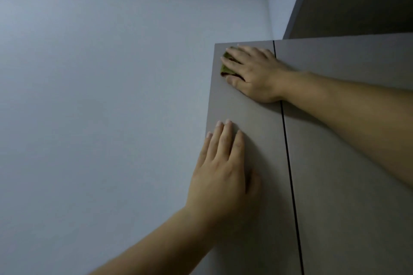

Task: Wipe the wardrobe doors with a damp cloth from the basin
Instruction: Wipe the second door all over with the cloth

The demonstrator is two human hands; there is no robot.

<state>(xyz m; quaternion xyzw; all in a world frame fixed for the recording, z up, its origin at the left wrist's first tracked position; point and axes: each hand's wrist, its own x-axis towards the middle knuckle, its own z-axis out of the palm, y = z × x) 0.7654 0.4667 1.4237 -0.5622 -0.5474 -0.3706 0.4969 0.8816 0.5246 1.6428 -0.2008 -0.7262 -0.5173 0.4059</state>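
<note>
Cloth (pixel 225 69) under right hand (pixel 254 73) on door (pixel 259 123), left hand (pixel 221 174) flat below, wall (pixel 111 96) beside

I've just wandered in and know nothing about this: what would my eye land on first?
The right hand presses a small green cloth against the top corner of a grey-brown wardrobe door, beside the pale wall. Lower on the same door the left hand lies flat, fingers straight. A thin dark gap splits this door from the next door.
</note>
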